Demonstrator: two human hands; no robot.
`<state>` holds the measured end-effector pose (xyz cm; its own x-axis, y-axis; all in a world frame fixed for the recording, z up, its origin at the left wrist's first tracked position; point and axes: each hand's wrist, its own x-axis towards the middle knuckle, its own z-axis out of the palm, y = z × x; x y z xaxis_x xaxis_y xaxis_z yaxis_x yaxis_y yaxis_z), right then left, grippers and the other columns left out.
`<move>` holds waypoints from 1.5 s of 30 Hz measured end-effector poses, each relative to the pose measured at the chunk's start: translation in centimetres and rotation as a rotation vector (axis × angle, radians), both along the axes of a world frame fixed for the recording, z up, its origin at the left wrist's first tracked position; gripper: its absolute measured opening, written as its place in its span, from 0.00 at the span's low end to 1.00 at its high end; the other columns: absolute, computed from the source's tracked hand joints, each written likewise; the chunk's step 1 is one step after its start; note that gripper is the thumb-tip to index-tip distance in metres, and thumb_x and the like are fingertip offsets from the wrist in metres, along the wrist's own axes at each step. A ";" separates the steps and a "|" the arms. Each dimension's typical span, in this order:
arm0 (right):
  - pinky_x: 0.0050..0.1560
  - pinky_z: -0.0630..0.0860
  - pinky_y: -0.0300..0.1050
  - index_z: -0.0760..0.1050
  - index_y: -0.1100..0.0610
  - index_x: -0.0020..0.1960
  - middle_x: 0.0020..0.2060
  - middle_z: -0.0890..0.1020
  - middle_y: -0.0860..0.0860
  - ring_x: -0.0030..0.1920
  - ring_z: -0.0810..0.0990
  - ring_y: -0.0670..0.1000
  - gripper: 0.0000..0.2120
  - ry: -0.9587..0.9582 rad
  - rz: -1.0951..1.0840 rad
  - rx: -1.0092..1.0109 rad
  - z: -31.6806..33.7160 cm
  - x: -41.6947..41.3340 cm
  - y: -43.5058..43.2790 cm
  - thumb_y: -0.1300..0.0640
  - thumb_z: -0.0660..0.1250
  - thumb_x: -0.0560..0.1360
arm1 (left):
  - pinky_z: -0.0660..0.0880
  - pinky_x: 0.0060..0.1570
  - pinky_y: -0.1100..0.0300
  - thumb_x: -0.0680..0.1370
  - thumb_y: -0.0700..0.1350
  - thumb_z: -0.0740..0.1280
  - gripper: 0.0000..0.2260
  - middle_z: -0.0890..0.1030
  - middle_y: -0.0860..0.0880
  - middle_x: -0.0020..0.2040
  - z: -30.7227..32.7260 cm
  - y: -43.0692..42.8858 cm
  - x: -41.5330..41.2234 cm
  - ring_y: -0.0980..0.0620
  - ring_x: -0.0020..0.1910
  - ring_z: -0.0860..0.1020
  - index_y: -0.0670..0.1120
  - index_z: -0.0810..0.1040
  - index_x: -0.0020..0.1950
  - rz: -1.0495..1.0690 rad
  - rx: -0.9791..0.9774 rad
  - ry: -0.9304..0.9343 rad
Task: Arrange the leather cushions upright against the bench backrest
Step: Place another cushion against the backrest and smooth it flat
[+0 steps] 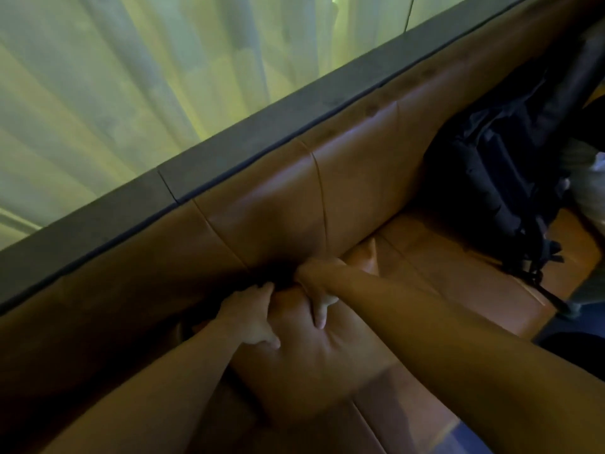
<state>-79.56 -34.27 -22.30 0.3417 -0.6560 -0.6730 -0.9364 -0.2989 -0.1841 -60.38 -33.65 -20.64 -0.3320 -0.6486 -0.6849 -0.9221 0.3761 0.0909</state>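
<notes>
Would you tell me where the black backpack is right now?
The black fabric backpack stands on the tan leather bench seat at upper right, leaning against the backrest.

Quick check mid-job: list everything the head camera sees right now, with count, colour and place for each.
leather cushion: one, tan brown, on the seat at the foot of the backrest, gripped at its top edge.
bench backrest: one, tan leather panels with seams, running diagonally across the middle.
bench seat: one, tan leather, lower right.
ledge: one, dark grey, along the top of the backrest.
curtain: pale yellow-green, sheer, upper left behind the ledge.
backpack: one, black, on the seat at right, leaning on the backrest.
left hand: closed on the cushion's top edge.
right hand: closed on the same edge.
</notes>
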 end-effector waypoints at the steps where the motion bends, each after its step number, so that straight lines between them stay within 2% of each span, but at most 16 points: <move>1: 0.64 0.76 0.58 0.73 0.51 0.69 0.63 0.79 0.51 0.65 0.76 0.58 0.50 0.017 -0.019 -0.017 0.6 0.5 -0.9 0.35 0.84 0.52 | 0.70 0.71 0.45 0.64 0.62 0.81 0.53 0.68 0.48 0.78 0.2 -0.7 0.5 0.42 0.75 0.69 0.51 0.57 0.82 0.022 -0.060 0.009; 3: 0.73 0.64 0.63 0.65 0.50 0.76 0.71 0.73 0.51 0.74 0.69 0.60 0.54 0.070 -0.024 -0.090 1.0 1.3 -1.9 0.32 0.80 0.58 | 0.72 0.69 0.47 0.68 0.62 0.79 0.47 0.71 0.49 0.76 -0.5 -1.1 1.9 0.44 0.73 0.71 0.51 0.60 0.81 0.099 -0.142 0.038; 6: 0.78 0.40 0.69 0.51 0.52 0.83 0.80 0.59 0.53 0.81 0.52 0.61 0.68 0.151 -0.012 -0.223 -0.2 1.8 -1.2 0.20 0.72 0.54 | 0.66 0.75 0.46 0.76 0.62 0.72 0.46 0.61 0.47 0.82 -2.4 -0.4 4.4 0.44 0.79 0.64 0.50 0.50 0.84 0.215 -0.067 0.053; 8: 0.78 0.36 0.66 0.45 0.56 0.83 0.81 0.55 0.58 0.81 0.46 0.63 0.69 0.032 -0.031 -0.337 -1.8 2.3 0.6 0.20 0.70 0.58 | 0.64 0.75 0.45 0.78 0.62 0.69 0.43 0.59 0.47 0.83 -3.3 0.7 5.3 0.43 0.79 0.62 0.50 0.48 0.84 0.184 -0.116 0.039; 11: 0.79 0.33 0.60 0.38 0.58 0.83 0.83 0.45 0.59 0.81 0.37 0.61 0.59 -0.216 0.099 -0.526 -3.5 3.4 3.7 0.24 0.63 0.71 | 0.61 0.76 0.46 0.79 0.59 0.64 0.38 0.63 0.45 0.82 -3.5 3.2 4.2 0.46 0.79 0.64 0.46 0.53 0.84 0.131 -0.480 0.218; 15: 0.79 0.32 0.53 0.27 0.56 0.80 0.80 0.30 0.53 0.77 0.23 0.54 0.55 -0.160 0.257 -0.442 -6.9 2.6 4.8 0.25 0.55 0.75 | 0.50 0.79 0.43 0.72 0.66 0.68 0.51 0.47 0.42 0.85 -6.2 7.3 2.9 0.42 0.84 0.48 0.45 0.47 0.85 -0.122 -0.540 0.335; 18: 0.78 0.35 0.53 0.31 0.50 0.82 0.82 0.36 0.48 0.80 0.30 0.54 0.54 -0.141 0.161 -0.508 -8.4 -0.3 3.4 0.21 0.51 0.72 | 0.53 0.78 0.41 0.69 0.67 0.73 0.49 0.51 0.46 0.85 -7.9 6.0 4.5 0.45 0.83 0.53 0.54 0.55 0.84 -0.262 -0.540 0.278; 21: 0.80 0.44 0.61 0.32 0.47 0.82 0.81 0.37 0.45 0.80 0.32 0.55 0.52 -0.066 -0.070 -0.499 -7.8 -3.4 2.4 0.18 0.46 0.70 | 0.57 0.76 0.41 0.72 0.70 0.68 0.44 0.54 0.51 0.85 -7.6 3.3 8.3 0.49 0.83 0.56 0.56 0.57 0.84 -0.283 -0.590 0.232; 24: 0.81 0.43 0.58 0.28 0.45 0.80 0.79 0.29 0.42 0.78 0.25 0.56 0.54 -0.057 -0.497 -0.452 -7.5 -6.2 3.1 0.16 0.44 0.68 | 0.59 0.77 0.45 0.77 0.71 0.56 0.42 0.55 0.51 0.84 -6.5 3.9 10.7 0.50 0.82 0.58 0.49 0.54 0.85 -0.094 -0.625 0.179; 26: 0.81 0.41 0.59 0.30 0.51 0.81 0.80 0.30 0.51 0.78 0.26 0.59 0.54 -0.099 -0.759 -0.456 -6.9 -5.8 3.3 0.19 0.46 0.71 | 0.60 0.77 0.45 0.78 0.69 0.54 0.42 0.54 0.48 0.84 -5.6 5.0 8.5 0.48 0.82 0.57 0.45 0.51 0.85 0.086 -0.611 0.198; 28: 0.80 0.39 0.59 0.34 0.58 0.82 0.81 0.34 0.58 0.79 0.29 0.59 0.52 -0.153 -0.607 -0.608 -6.5 -3.3 3.6 0.24 0.49 0.75 | 0.59 0.78 0.45 0.78 0.66 0.56 0.43 0.52 0.44 0.84 -5.0 6.2 4.3 0.44 0.83 0.54 0.42 0.48 0.84 0.148 -0.579 0.278; 32: 0.78 0.45 0.57 0.41 0.59 0.82 0.82 0.43 0.56 0.80 0.32 0.51 0.42 -0.332 0.071 -0.555 -8.7 1.3 4.3 0.32 0.48 0.81 | 0.51 0.78 0.47 0.76 0.66 0.65 0.48 0.47 0.42 0.85 -7.1 7.1 0.7 0.43 0.84 0.48 0.44 0.46 0.85 -0.163 -0.506 0.329; 35: 0.78 0.34 0.49 0.39 0.55 0.82 0.83 0.41 0.53 0.80 0.32 0.48 0.41 -0.248 0.038 -0.564 -9.8 1.5 4.5 0.31 0.49 0.81 | 0.54 0.78 0.46 0.70 0.69 0.71 0.51 0.50 0.45 0.85 -8.4 5.0 4.9 0.46 0.83 0.54 0.48 0.53 0.85 -0.297 -0.517 0.219; 38: 0.77 0.30 0.45 0.38 0.52 0.83 0.82 0.38 0.49 0.80 0.33 0.48 0.43 -0.271 0.040 -0.544 -9.0 1.2 3.9 0.30 0.51 0.80 | 0.57 0.76 0.37 0.71 0.73 0.65 0.47 0.51 0.47 0.85 -8.0 3.8 7.8 0.48 0.83 0.55 0.56 0.54 0.84 -0.263 -0.541 0.164; 43: 0.80 0.39 0.51 0.36 0.50 0.83 0.82 0.37 0.46 0.80 0.32 0.47 0.45 -0.205 0.006 -0.564 -9.1 -0.2 4.0 0.26 0.49 0.78 | 0.51 0.78 0.40 0.75 0.73 0.56 0.41 0.46 0.49 0.86 -7.6 4.5 7.7 0.49 0.84 0.51 0.58 0.49 0.84 -0.172 -0.527 0.156; 45: 0.80 0.40 0.54 0.34 0.48 0.82 0.82 0.36 0.43 0.80 0.31 0.47 0.48 -0.125 -0.217 -0.578 -8.2 -1.5 4.5 0.23 0.47 0.75 | 0.46 0.79 0.44 0.77 0.73 0.52 0.41 0.40 0.51 0.85 -6.9 4.5 7.5 0.50 0.84 0.45 0.59 0.42 0.84 -0.092 -0.499 0.115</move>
